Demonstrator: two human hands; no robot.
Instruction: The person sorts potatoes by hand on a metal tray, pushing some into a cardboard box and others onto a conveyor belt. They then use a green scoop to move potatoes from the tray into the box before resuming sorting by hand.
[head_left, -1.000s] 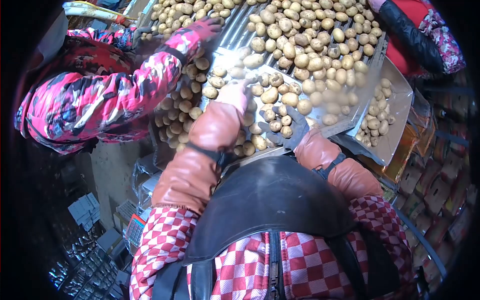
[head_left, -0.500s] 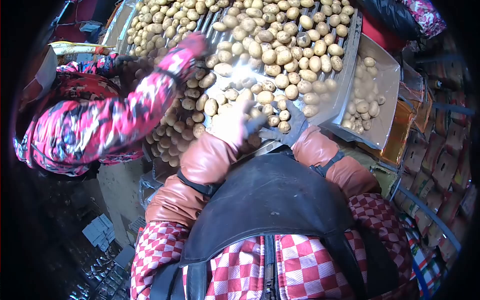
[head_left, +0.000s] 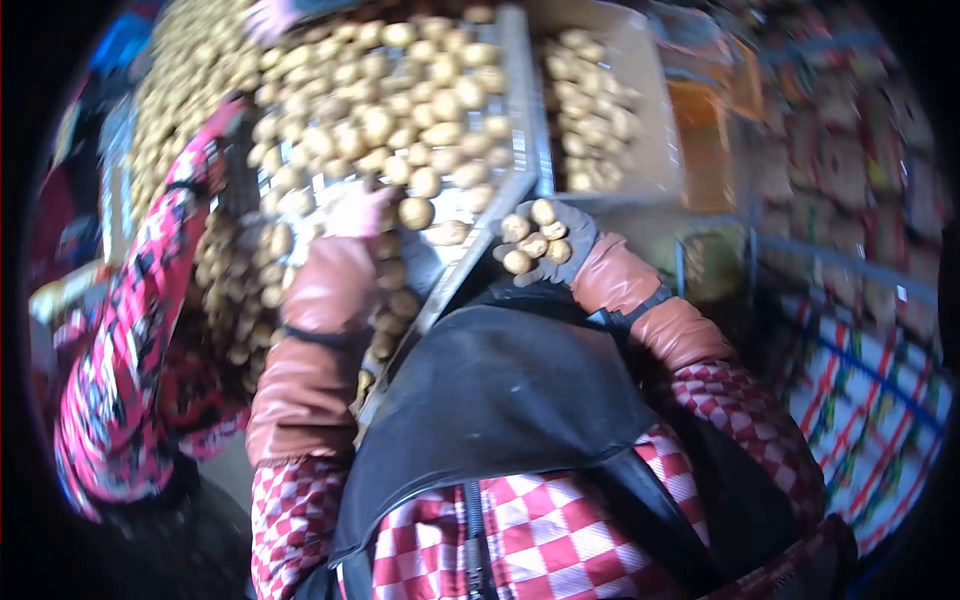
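Several small potatoes (head_left: 536, 243) lie in the cupped palm of my right hand (head_left: 580, 256), which wears a dark glove and is held just past the metal edge of the sorting table. My left hand (head_left: 358, 212) is over the table among loose potatoes (head_left: 415, 213). Glare and motion smear its fingers, so their grip does not show. Many more potatoes (head_left: 400, 110) are spread over the slatted surface beyond both hands.
A cardboard box (head_left: 655, 130) partly filled with potatoes stands right of the table's metal rim (head_left: 520, 110). At left, a co-worker's patterned sleeve (head_left: 130, 340) reaches over the potatoes. Another person's hand (head_left: 270, 18) is at the far edge. Stacked cartons (head_left: 850, 180) stand at right.
My view has turned to the right. My right hand has moved from the potato pile to beyond the table's edge, with potatoes in its palm. My left hand remains over the table.
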